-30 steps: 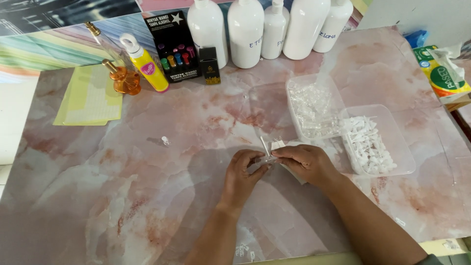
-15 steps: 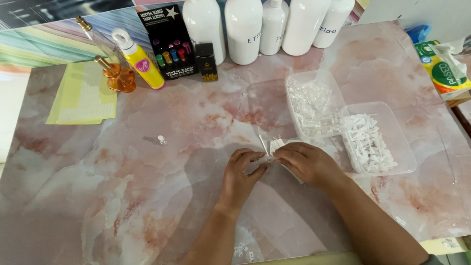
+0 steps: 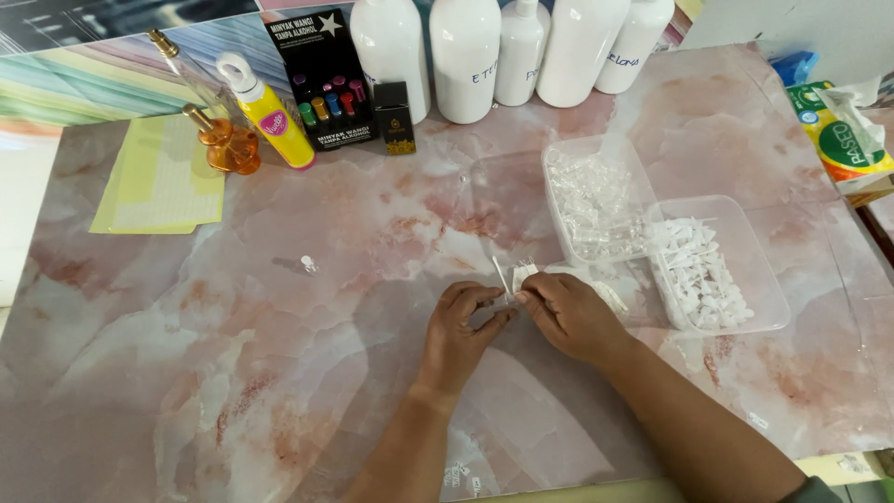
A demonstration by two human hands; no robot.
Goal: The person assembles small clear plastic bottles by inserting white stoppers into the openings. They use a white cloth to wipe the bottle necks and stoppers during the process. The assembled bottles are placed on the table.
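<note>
Both hands meet near the middle of the pink marbled table (image 3: 233,373). The left hand (image 3: 458,331) and the right hand (image 3: 570,312) pinch a small white plastic piece with a thin straw-like tube (image 3: 514,277) between their fingertips; the tube sticks up and away from the fingers, tilted. How tightly each hand grips cannot be told. Just beside the right hand sits a clear plastic tray of white pieces (image 3: 712,265), touching a second clear tray of see-through small parts (image 3: 596,200). One tiny clear part (image 3: 307,265) lies alone, well apart to the left.
</note>
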